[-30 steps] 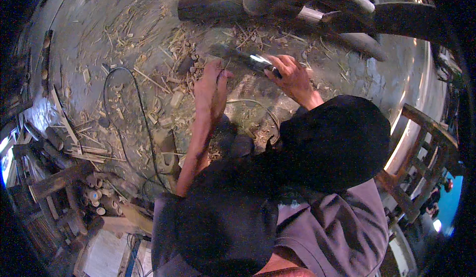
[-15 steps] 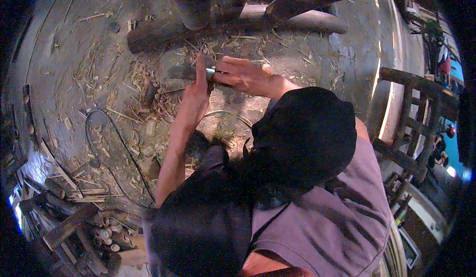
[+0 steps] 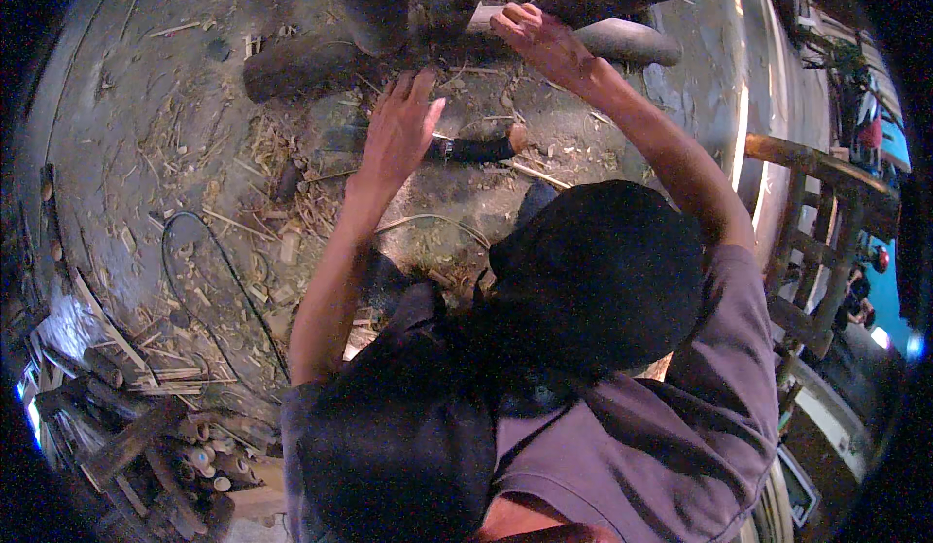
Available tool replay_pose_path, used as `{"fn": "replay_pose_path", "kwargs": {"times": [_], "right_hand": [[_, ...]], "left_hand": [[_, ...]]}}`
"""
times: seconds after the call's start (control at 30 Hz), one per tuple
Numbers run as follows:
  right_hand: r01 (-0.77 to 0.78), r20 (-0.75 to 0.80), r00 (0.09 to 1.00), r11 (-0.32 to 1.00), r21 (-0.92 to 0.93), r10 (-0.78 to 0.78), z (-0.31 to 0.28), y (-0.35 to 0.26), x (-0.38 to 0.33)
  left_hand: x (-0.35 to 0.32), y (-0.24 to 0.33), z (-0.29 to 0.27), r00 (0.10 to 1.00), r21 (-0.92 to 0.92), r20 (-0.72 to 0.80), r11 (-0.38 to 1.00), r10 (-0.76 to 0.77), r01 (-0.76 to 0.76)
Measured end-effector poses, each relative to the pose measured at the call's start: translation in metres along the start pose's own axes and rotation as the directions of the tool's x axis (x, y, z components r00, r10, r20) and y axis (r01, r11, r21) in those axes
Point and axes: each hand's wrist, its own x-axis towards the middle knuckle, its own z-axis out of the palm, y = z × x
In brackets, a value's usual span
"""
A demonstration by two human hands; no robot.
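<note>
A knife with a dark handle (image 3: 478, 148) lies on the littered floor in front of me, its blade partly hidden by my left wrist. Just beyond the knife, my left hand (image 3: 400, 120) is stretched out with the palm down and fingers extended, holding nothing. Farther forward and to the right, my right hand (image 3: 533, 33) reaches to a round log (image 3: 632, 43). Its fingers are curled beside a pale piece at the log; whether they grip anything is too dark to tell.
Wood shavings and thin strips (image 3: 292, 208) are strewn over the floor. A looped black cord (image 3: 167, 251) lies at left. Cut bamboo pieces (image 3: 199, 455) are piled at lower left. A wooden rack (image 3: 807, 242) stands at right. Dark beams cross the far edge.
My right hand has let go of the knife handle and moved forward and right to the log. The left hand has left the blade, and its fingers now point forward.
</note>
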Motion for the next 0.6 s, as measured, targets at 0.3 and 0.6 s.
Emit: {"fn": "replay_pose_path", "kwargs": {"times": [0.3,0.6], "right_hand": [[-0.014,0.569,0.806,-0.956,0.293,0.162,-0.002,0.008,0.004],[-0.376,0.366,0.878,-0.917,0.131,-0.308,0.016,0.027,0.019]], "left_hand": [[0.046,-0.028,0.038,0.970,0.208,-0.057,0.953,0.236,-0.220],[0.049,-0.041,0.061,0.977,0.227,-0.029,0.953,0.210,-0.198]]}}
